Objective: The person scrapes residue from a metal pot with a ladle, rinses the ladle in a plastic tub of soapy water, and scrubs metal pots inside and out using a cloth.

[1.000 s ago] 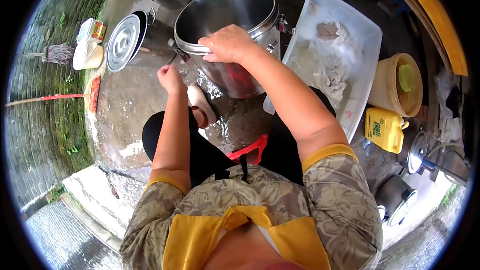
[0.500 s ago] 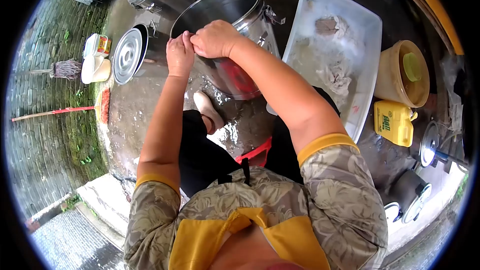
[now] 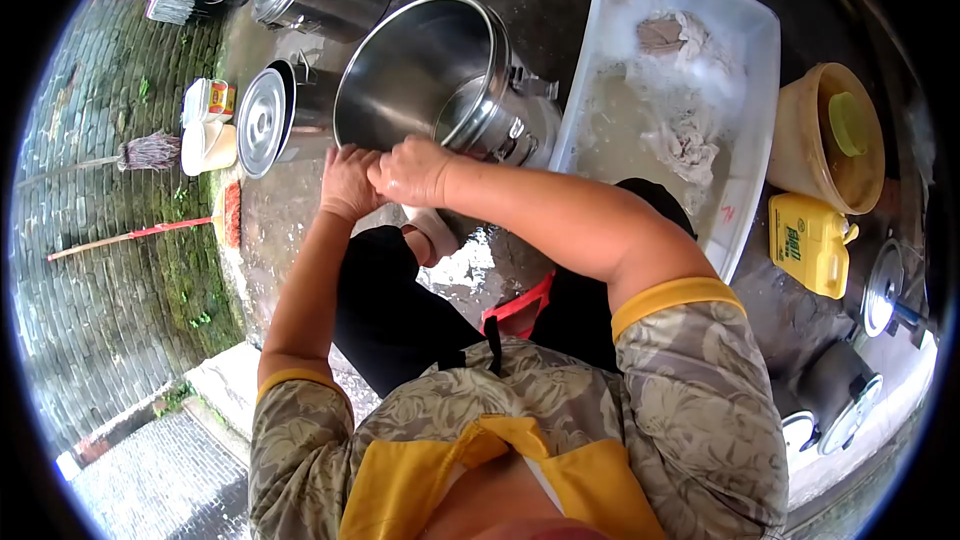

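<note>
A large steel pot [image 3: 410, 65] leans toward me, its open mouth facing me and its inside bare. My left hand [image 3: 350, 183] is closed on the near rim, at the pot's lower left edge. Right beside it, touching it, my right hand [image 3: 410, 170] is closed on the same rim. The fingertips of both hands are partly hidden. Latches show on the pot's right side. To the right of the pot is a white plastic tub [image 3: 752, 155] with cloudy, foamy water and wet cloths [image 3: 685, 150].
Lidded steel pots [image 3: 335, 0] stand at the upper left, near white tubs [image 3: 208, 147]. A red broom [image 3: 232, 215] and mops lie by the mossy brick wall. A beige bucket [image 3: 800, 140] and yellow jug [image 3: 808, 245] stand at the right. A red stool [image 3: 518, 310] is below me.
My left hand has come up to the rim beside my right hand. The pot has tipped over toward me, and both hands have moved lower with its rim.
</note>
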Demonstrator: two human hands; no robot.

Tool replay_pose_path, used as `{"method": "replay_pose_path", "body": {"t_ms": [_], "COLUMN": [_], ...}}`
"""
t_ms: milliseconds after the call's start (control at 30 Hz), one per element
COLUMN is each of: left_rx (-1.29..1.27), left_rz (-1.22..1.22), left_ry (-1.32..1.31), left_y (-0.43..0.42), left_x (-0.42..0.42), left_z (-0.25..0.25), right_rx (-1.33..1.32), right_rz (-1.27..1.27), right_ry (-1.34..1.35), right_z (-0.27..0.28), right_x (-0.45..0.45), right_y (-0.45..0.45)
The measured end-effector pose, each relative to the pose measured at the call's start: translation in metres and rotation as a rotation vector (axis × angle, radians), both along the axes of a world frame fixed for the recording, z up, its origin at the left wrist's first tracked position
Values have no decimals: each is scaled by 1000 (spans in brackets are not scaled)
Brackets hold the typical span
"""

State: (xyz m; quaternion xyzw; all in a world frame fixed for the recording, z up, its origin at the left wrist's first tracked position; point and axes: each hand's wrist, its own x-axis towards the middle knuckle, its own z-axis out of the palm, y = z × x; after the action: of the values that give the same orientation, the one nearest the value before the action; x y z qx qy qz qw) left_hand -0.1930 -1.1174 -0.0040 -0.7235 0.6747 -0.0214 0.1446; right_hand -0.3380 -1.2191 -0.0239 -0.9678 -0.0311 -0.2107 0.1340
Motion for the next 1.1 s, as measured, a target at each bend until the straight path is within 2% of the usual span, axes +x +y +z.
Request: {"method": "replay_pose_path", "body": {"t_ms": [100, 233, 267, 300, 367, 400, 433, 467, 500, 533, 567, 600, 633, 667, 700, 767, 800, 833, 867, 900, 967, 1067, 1100], "left_rx": [-54, 106, 212, 210, 45, 139, 136, 124, 115, 106, 108, 98, 88, 92, 62, 118, 120, 118, 114, 113, 92, 66, 76], "left_rz": [59, 213, 277, 264, 278, 310, 303, 328, 355, 355, 347, 358, 369, 279, 195, 290, 292, 279, 263, 263, 276, 253, 250], "left_ry": [-19, -111, -62, -61, -122, -129, -137, -139, -138, -135, -142, -79, -15, 90, 244, 375, 372, 395, 419, 414, 386, 386, 426], "left_y": [19, 3, -1, -7, -12, -21, -27, -30, -31, -33, -35, -37, -39, -43, -50, -76, -89, -104, -118, -124, -120, -119, -119], "left_x": [-15, -52, -52, -52, -58, -61, -64, -67, -70, -70, -70, -71, -72, -73, -89, -123, -127, -129, -130, -131, -132, -125, -123], "left_z": [-12, -32, -31, -31, -28, -21, -20, -20, -20, -21, -23, -26, -31, -40, -39, -33, -34, -37, -41, -44, -47, -47, -46], "right_rx": [-13, -32, -42, -43, -26, 91, 162, 251, 349, 421, 589, 718, 602, 899, 749, 665, 520, 819, 562, 525, 605, 383, 396], "right_rz": [22, 69, 66, 53, 55, 114, 115, 197, 192, 119, -169, -410, -509, -580, -743, -911, -1097, -1165, -1308, -1191, -1225, -1280, -1271], "right_ry": [-11, 91, 201, 204, 216, 237, 466, 347, 377, 277, 265, 239, 92, 104, 37, 205, 336, 487, 692, 802, 1223, 1111, 1110], "right_z": [-13, -54, -50, -49, -46, -34, -20, -19, -7, 3, 20, 14, -24, -56, -90, -140, -196, -208, -220, -286, -180, -278, -294], "right_x": [-9, -29, -31, -29, -21, -23, -23, -30, -37, -52, -77, -93, -111, -145, -189, -273, -311, -338, -350, -374, -332, -339, -351], "right_y": [18, 5, 4, -2, -18, -31, -46, -71, -101, -133, -156, -186, -225, -261, -282, -296, -299, -284, -252, -236, -162, -147, -160]}}
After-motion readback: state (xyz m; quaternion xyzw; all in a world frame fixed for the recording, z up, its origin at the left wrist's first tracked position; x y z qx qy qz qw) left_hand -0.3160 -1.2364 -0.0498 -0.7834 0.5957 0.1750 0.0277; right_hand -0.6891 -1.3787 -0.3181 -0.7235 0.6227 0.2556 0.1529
